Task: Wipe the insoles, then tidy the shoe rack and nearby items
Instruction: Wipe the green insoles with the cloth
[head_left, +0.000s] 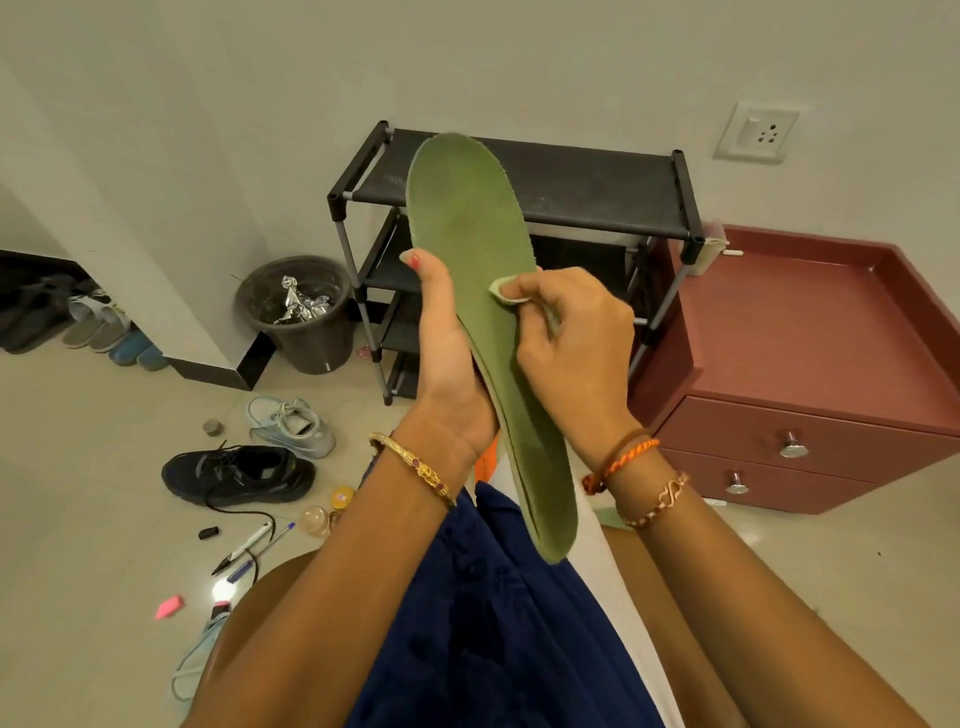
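— How many insoles is she holding?

— One green insole (467, 270), upright in the centre of the frame, toe end up in front of the shoe rack (587, 192). Her left hand (447, 364) grips its left edge at mid-length, fingers wrapped behind it and the thumb on the front. Her right hand (566, 343) has its fingers curled tight on one small pale cloth (501, 291), pressing it against the insole's right edge.

— And the rack?

— One black rack, upper centre, against the wall. I count one top shelf and at least two lower ones behind the insole; I cannot tell what sits on them.

— What's on the floor?

— At lower left, two shoes near each other: one black sneaker (239, 475) and one pale blue sneaker (293, 426) just above it. Below them lie two pens (260, 548), one small black cap (208, 532), one pink eraser (170, 607) and one pale blue lace (197, 660). One small grey round tin (213, 427) sits left of the pale sneaker.

— Anything else?

— One dark bin (306, 317) with crumpled foil inside stands left of the rack. At far left, a row of footwear (88, 327) lies under a ledge; I cannot count it surely. At right, one maroon cabinet (810, 364) with two drawers, one metal knob each, touches the rack's side. One wall socket (757, 134) sits at upper right.
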